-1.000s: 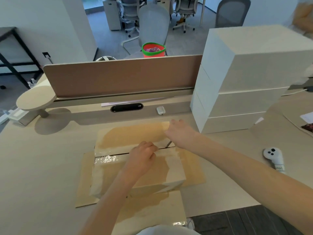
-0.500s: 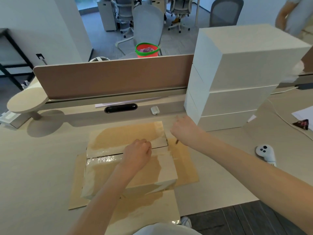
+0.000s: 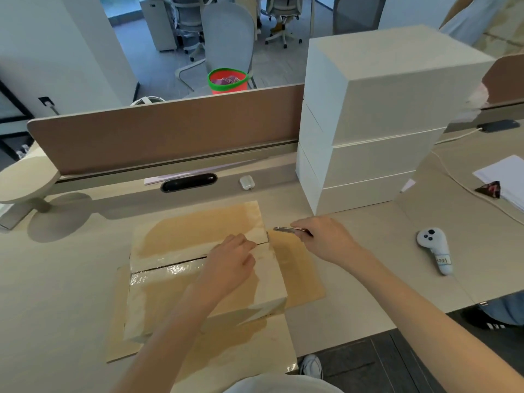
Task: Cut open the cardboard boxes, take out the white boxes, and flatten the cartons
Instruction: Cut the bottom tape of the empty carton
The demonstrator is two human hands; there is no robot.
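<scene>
A taped cardboard box (image 3: pixel 181 282) lies on the desk before me, its top seam split along the middle. Flattened cardboard (image 3: pixel 300 276) lies under it and sticks out on all sides. My left hand (image 3: pixel 229 265) rests on the box top at the seam, fingers curled. My right hand (image 3: pixel 326 239) sits just off the box's right far corner and holds a utility knife (image 3: pixel 286 230), blade pointing left at the end of the seam. A stack of three white boxes (image 3: pixel 377 131) stands at the back right.
A brown partition (image 3: pixel 170 131) closes the back of the desk. In front of it lie a small white earbud case (image 3: pixel 247 182) and a black cable slot (image 3: pixel 188 182). A white controller (image 3: pixel 435 249), papers (image 3: pixel 504 177) and a cable lie to the right.
My right hand has drawn the knife rightward off the end of the seam, clear of the box corner. My left hand has stayed on the box top.
</scene>
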